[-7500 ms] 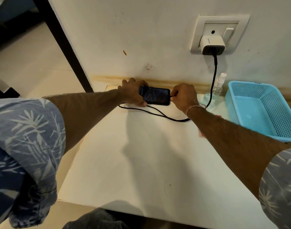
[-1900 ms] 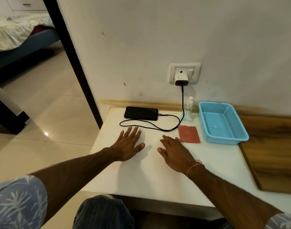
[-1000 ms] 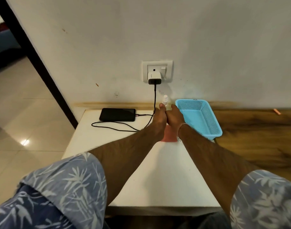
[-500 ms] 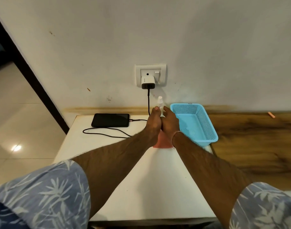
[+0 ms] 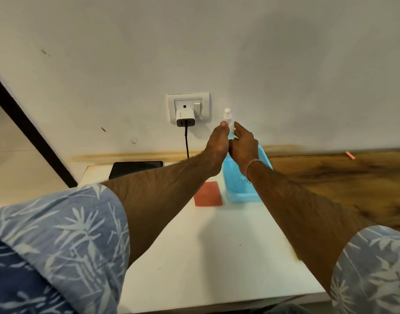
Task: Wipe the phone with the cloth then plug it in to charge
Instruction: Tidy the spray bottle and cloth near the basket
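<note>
Fingers [image 5: 223, 128] of both hands are gripping the spray bottle [image 5: 227, 114], holding it up near the wall. The left hand [image 5: 217, 147] and right hand [image 5: 243, 147] are pressing together, so the exact grip is probably hidden. Phone [image 5: 135, 168] is lying flat at the table's [image 5: 205, 245] back edge, partly behind the left forearm. Red cloth [image 5: 208, 194] is lying just beside the blue basket [image 5: 241, 193].

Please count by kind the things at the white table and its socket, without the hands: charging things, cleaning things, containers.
Charging things: 3 (phone, cable, charger)
Cleaning things: 2 (cloth, bottle)
Containers: 1 (basket)
Total: 6
</note>
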The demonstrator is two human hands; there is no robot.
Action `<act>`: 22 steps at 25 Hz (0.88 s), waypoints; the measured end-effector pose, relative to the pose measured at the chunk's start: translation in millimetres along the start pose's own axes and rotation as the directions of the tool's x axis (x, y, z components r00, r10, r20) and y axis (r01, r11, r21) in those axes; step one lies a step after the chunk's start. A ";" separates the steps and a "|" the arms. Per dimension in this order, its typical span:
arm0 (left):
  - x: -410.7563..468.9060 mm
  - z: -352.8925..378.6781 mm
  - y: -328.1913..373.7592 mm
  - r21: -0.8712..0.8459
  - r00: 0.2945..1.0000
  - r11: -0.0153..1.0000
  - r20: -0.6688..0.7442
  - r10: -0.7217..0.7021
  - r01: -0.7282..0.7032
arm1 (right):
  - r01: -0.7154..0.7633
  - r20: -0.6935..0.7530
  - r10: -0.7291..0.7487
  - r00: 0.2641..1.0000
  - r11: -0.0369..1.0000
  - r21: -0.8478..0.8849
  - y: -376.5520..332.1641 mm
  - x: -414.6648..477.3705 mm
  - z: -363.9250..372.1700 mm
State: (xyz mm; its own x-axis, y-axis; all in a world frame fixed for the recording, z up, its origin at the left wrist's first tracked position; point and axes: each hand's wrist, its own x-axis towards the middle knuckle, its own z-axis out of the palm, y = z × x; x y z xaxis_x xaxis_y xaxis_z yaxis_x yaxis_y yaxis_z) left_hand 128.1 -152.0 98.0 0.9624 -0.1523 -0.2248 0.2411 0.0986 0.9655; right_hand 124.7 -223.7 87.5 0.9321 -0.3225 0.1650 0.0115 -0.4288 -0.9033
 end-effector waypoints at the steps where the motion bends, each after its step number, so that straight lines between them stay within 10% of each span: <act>1: 1.3 2.9 -2.2 0.016 1.000 1.000 0.010 -0.012 0.012 | -0.006 0.003 0.006 1.000 1.000 -0.018 5.0 2.2 -2.8; 12: 26.0 11.6 -43.2 0.405 0.969 0.889 -0.201 -0.141 0.213 | -0.177 0.163 0.192 0.968 0.979 -0.099 66.8 7.2 3.5; 22: 30.7 7.2 -45.6 0.357 0.942 0.884 -0.256 -0.220 0.303 | -0.232 0.133 0.236 0.963 0.972 -0.044 69.1 10.7 6.4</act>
State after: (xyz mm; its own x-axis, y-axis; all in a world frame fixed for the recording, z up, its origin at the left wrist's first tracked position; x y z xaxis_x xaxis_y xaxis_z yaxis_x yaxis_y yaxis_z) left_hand 145.7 -168.3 48.0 0.8852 0.0863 -0.4572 0.4600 -0.3096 0.8322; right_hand 137.7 -251.3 24.4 0.9481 -0.2994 -0.1071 -0.2211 -0.3789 -0.8986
